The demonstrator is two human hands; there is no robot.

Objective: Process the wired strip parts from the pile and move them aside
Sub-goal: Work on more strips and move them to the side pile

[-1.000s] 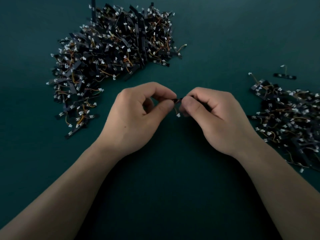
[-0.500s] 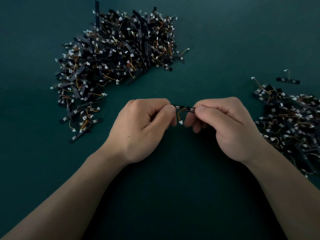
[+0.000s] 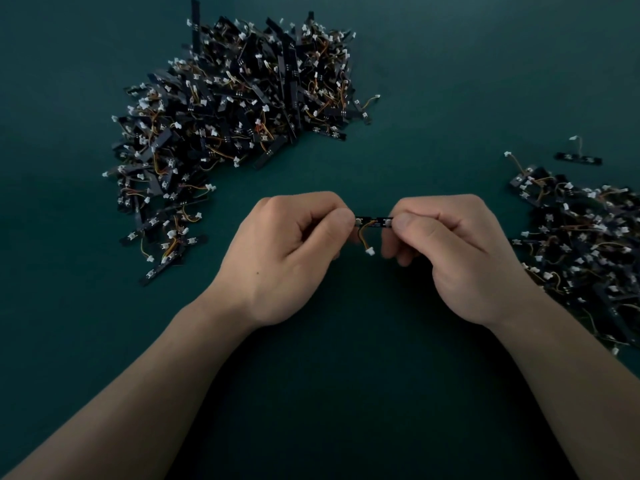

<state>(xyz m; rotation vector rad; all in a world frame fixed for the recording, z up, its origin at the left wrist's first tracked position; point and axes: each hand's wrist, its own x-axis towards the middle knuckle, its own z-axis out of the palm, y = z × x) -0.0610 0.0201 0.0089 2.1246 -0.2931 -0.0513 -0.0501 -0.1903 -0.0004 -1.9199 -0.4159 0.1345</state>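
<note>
We pinch one strip [image 3: 373, 221] just above the centre of the frame. Our left hand [image 3: 284, 258] is clamped on its left end between thumb and forefinger, and our right hand [image 3: 460, 258] on its right end. A second ago our hands nearly touched and hid it. Now they have drawn apart and it lies level between them, its plug [image 3: 370, 251] dangling. We judge it nearly ready for the heap [image 3: 581, 244] at the right edge. The pile [image 3: 235, 109] at upper left is large.

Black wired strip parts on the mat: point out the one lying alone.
The black strip with a white-tipped wire just beyond the right-hand pile, touching nothing; the rest are heaped or held.
</note>
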